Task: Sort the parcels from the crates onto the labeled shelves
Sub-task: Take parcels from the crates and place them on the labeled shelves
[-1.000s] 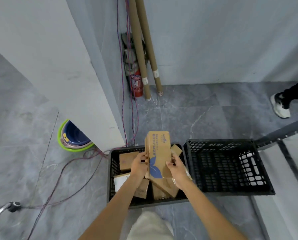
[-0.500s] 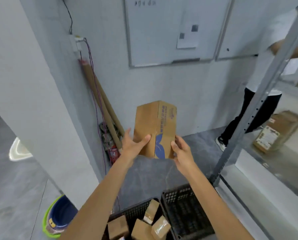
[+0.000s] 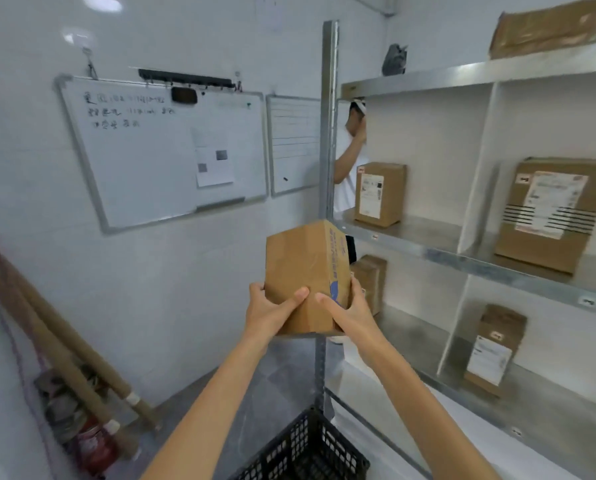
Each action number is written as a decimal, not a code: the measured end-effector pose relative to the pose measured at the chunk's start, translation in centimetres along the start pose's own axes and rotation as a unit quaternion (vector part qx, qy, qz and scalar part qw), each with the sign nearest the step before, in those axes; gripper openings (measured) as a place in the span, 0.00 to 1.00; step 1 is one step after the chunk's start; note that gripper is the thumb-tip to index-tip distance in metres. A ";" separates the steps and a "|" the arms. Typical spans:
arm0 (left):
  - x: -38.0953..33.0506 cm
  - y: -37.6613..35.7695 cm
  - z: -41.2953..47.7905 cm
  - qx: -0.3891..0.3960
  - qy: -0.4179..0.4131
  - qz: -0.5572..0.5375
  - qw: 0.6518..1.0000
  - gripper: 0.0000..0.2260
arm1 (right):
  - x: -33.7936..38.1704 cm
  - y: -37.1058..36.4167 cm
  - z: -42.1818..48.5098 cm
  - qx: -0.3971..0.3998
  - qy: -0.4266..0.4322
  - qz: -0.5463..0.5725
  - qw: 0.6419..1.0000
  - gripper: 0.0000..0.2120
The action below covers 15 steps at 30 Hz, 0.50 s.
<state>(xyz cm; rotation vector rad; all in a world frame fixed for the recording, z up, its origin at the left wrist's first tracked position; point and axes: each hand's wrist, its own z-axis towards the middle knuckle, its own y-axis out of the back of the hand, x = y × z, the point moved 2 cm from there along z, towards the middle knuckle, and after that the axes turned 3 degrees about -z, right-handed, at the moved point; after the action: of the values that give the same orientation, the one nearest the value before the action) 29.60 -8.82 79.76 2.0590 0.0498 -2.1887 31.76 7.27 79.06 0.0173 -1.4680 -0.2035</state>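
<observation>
A brown cardboard parcel (image 3: 303, 268) with blue print on its right face is held up at chest height in front of the metal shelf unit (image 3: 469, 259). My left hand (image 3: 272, 311) grips its lower left side, thumb across the front. My right hand (image 3: 350, 311) grips the lower right edge, fingers wrapped behind. A corner of a black crate (image 3: 310, 448) shows at the bottom. Several labelled parcels stand on the shelves, such as one on the middle shelf (image 3: 379, 194) and a larger one (image 3: 549, 213) to its right.
The shelf's upright post (image 3: 328, 116) stands just behind the parcel. A person in white (image 3: 350, 157) stands behind the shelf. A whiteboard (image 3: 165, 150) hangs on the wall. Cardboard tubes (image 3: 57, 334) and a red extinguisher (image 3: 99, 448) sit at the left corner.
The view has swung up and right from the crates to the shelves. Both hands have carried the parcel up and toward the shelf unit, still gripping it.
</observation>
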 end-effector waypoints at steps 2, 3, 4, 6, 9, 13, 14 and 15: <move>-0.4 -2.3 -0.4 0.058 0.005 -0.049 0.997 0.27 | 0.2 3.6 -1.1 -0.016 -0.012 0.065 0.998 0.42; -0.5 -3.1 -0.5 0.093 0.020 -0.082 0.992 0.27 | -0.1 5.2 -1.6 -0.012 -0.015 0.093 0.996 0.36; -0.6 -4.0 -0.6 0.137 0.043 -0.115 0.983 0.28 | -0.3 6.7 -2.3 -0.005 -0.013 0.107 0.994 0.30; -0.8 -5.8 -1.2 0.237 0.081 -0.146 0.957 0.31 | -0.5 9.1 -3.6 0.006 0.001 0.122 0.993 0.27; -1.3 -8.4 -1.7 0.319 0.080 -0.127 0.936 0.31 | -0.7 11.7 -5.1 -0.021 0.004 0.120 0.993 0.42; -1.9 -11.7 -2.1 0.354 0.073 -0.137 0.922 0.28 | -0.6 14.7 -6.4 -0.074 0.029 0.086 0.993 0.39; -2.0 -12.4 -2.3 0.366 0.075 -0.135 0.918 0.26 | -0.5 15.4 -6.6 -0.090 0.033 0.080 0.992 0.37; -2.1 -13.0 -2.6 0.377 0.073 -0.127 0.915 0.26 | -0.4 15.9 -7.0 -0.108 0.041 0.073 0.991 0.35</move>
<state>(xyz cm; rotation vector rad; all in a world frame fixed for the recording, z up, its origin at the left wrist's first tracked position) 30.67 4.46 80.77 2.7315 -0.6507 -2.4505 40.64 22.22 80.12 -0.2542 -1.3518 -0.2393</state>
